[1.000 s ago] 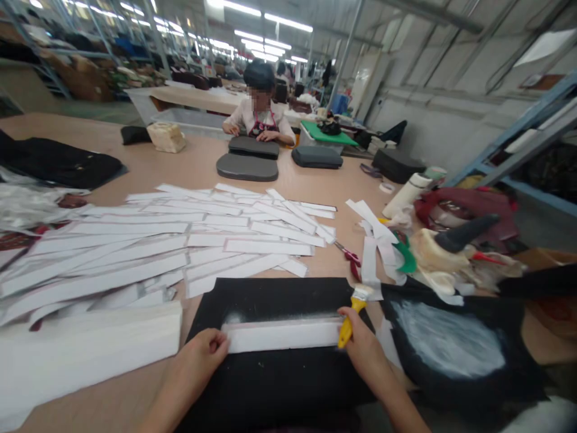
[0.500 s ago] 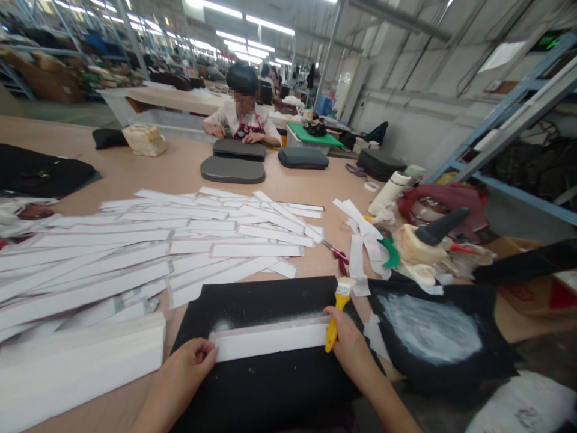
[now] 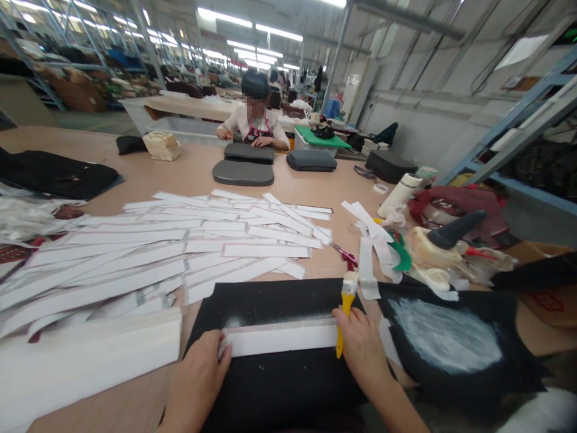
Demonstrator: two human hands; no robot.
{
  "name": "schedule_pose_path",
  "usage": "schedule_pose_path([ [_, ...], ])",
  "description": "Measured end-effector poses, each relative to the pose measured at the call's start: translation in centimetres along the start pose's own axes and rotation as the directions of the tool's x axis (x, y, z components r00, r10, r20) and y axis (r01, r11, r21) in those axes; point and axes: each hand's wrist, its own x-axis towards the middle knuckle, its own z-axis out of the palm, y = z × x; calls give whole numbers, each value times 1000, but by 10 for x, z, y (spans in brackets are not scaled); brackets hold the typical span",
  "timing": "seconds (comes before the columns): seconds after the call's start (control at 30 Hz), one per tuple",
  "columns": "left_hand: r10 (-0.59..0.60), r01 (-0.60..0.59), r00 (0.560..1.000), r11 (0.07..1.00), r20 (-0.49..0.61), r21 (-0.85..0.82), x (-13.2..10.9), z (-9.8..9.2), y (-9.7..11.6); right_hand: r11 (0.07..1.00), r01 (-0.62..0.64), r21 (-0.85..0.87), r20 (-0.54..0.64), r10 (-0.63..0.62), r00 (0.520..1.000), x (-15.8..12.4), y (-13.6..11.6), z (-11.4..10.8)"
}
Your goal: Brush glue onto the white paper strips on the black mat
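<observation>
The white strip [image 3: 279, 340] lies along the black sheet [image 3: 279, 385], nearest the wearer on the table [image 3: 189, 173]. The left hand [image 3: 198, 373] appears to pinch the strip's left end between thumb and fingers; the right hand [image 3: 363, 340] grasps a yellow brush [image 3: 346, 304], bristles pointing away, and sits at the strip's right end. Whether its fingers also hold the strip, I cannot tell.

The step in hand looks like handling or lining up the strip with both hands, the brush kept in the grip meanwhile. The next move, I judge, calls for keeping both ends level – and the bristles off the strip, unless brushing is meant.

More white strips [image 3: 265, 251] lie in a loose spread beyond the sheet, and to the right is a black piece [image 3: 451, 337] smeared with white.

As for writing, a cardboard box [image 3: 547, 304] at the right edge bears a red mark too blurred to read, and a green-lit sign [image 3: 568, 35] is cut off in the top right corner – no brand is legible.
</observation>
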Motion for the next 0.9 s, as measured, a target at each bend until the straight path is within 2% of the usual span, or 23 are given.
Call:
schedule_pose_path([
  [0.03,108,-108,989,994,-104,9,-3,0,3,996,51,68,-14,-50,999,3,-6,-10],
  [0.07,224,-225,956,974,-189,18,-6,1,6,980,117,163,-21,-115,993,6,-14,-19],
  [0.13,426,-432,859,901,-284,43,-11,5,13,895,217,389,-21,-227,974,12,-38,-36],
  [0.17,496,-504,812,862,-308,59,-13,9,16,838,230,495,-29,-248,968,15,-52,-41],
  [0.23,587,-590,738,801,-333,102,-16,16,20,737,169,654,-46,-185,982,20,-75,-41],
  [0.3,620,-612,704,777,-345,149,-17,24,21,677,32,736,-13,-34,999,24,-81,-32],
  [0.37,630,-608,700,773,-335,182,-18,29,19,655,-134,744,82,109,991,22,-62,-19],
  [0.43,628,-599,709,776,-321,197,-18,32,18,683,-281,674,159,237,958,17,-25,-11],
  [0.5,630,-597,710,776,-315,204,-19,32,17,763,-384,520,108,388,916,8,14,-11],
  [0.53,631,-598,708,775,-318,205,-19,32,17,808,-406,428,41,432,901,4,29,-13],
  [0.57,632,-600,704,773,-323,205,-19,32,17,842,-397,365,-23,435,900,-2,39,-15],
  [0.63,634,-602,699,771,-331,207,-19,33,17,892,-293,345,-80,339,938,-12,46,-19],
  [0.7,633,-600,698,772,-335,209,-19,33,17,884,-183,429,-37,220,975,-21,44,-19],
  [0.73,632,-599,699,773,-335,208,-18,33,17,869,-178,461,-9,205,979,-24,43,-18],
  [0.8,626,-596,705,777,-333,202,-17,33,18,872,-238,427,-5,266,964,-26,48,-18],
  [0.9,594,-567,728,802,-342,185,-19,30,24,908,-276,313,-110,324,940,-16,56,-24],
])
